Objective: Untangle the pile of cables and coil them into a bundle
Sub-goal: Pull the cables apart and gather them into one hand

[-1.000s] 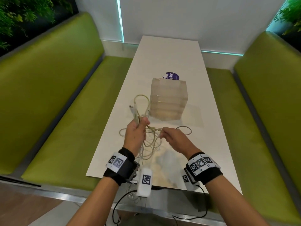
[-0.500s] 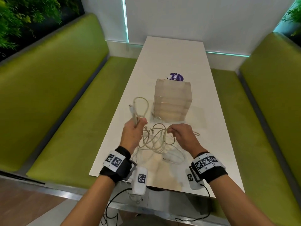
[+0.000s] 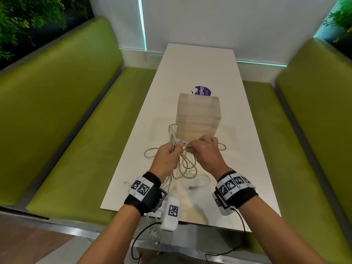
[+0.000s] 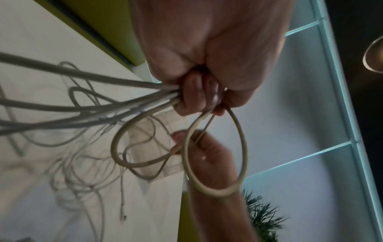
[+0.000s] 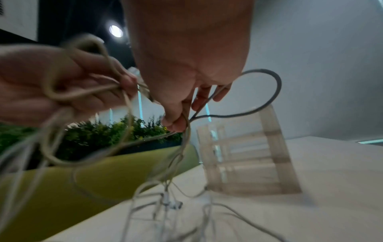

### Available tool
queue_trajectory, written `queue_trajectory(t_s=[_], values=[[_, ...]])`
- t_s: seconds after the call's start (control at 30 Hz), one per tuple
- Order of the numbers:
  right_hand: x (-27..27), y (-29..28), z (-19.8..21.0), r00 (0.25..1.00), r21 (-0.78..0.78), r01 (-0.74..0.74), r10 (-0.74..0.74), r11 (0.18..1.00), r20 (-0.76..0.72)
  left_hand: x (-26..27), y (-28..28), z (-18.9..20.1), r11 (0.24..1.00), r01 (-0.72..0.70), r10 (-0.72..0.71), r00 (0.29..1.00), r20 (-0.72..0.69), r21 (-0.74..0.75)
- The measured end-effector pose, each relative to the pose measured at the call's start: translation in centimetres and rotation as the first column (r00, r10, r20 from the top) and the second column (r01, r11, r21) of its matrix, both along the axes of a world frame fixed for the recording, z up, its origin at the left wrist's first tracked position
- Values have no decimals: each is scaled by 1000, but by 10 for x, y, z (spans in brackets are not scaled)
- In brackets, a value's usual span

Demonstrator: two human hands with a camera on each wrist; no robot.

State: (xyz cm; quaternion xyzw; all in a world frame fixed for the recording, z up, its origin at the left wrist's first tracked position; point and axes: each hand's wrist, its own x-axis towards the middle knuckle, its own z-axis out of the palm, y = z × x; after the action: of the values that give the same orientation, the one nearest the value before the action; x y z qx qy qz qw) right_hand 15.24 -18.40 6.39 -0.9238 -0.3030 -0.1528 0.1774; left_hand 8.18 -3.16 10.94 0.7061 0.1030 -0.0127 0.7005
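Note:
A tangle of pale beige and white cables (image 3: 185, 168) hangs over the near half of the white table (image 3: 200, 73). My left hand (image 3: 168, 156) grips a bunch of cable strands (image 4: 116, 106) in its fist, with plug ends (image 3: 171, 130) sticking up above it. My right hand (image 3: 204, 151) is close beside it and pinches one strand (image 5: 186, 131) between thumb and fingers. Loops (image 4: 215, 157) dangle between the two hands. A loose connector (image 3: 191, 187) lies on the table below.
A translucent plastic box (image 3: 198, 117) stands on the table just beyond my hands, with a purple round sticker (image 3: 202, 90) behind it. Green benches (image 3: 62, 115) run along both sides. White wrist units with black leads hang over the table's near edge.
My right hand has moved left and up, close to the left hand, carrying a strand with it. The left hand still holds its bunch upright.

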Motion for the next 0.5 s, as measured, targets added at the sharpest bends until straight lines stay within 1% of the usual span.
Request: queue_trajectory(t_s=[0.1, 0.17, 0.27, 0.37, 0.43, 0.5], values=[[14, -8, -13, 991, -33, 84, -86, 996, -99, -3, 13, 12, 997, -70, 71, 996, 50, -8], [20, -15, -19, 970, -78, 130, -143, 988, -198, -5, 23, 19, 989, -137, 141, 987, 76, -62], [26, -22, -21, 948, -76, 177, -191, 981, -254, -7, 38, 25, 969, -210, 223, 969, 103, -130], [26, -21, -21, 955, -49, 159, -167, 986, -244, -7, 43, 20, 964, -240, 251, 963, 99, -110], [22, -16, -17, 972, 6, 130, -127, 991, -196, -3, 41, 10, 975, -219, 220, 972, 79, -20], [15, -8, -10, 990, 73, 77, -68, 994, -127, 2, 35, -4, 983, -167, 162, 985, 59, 81]])
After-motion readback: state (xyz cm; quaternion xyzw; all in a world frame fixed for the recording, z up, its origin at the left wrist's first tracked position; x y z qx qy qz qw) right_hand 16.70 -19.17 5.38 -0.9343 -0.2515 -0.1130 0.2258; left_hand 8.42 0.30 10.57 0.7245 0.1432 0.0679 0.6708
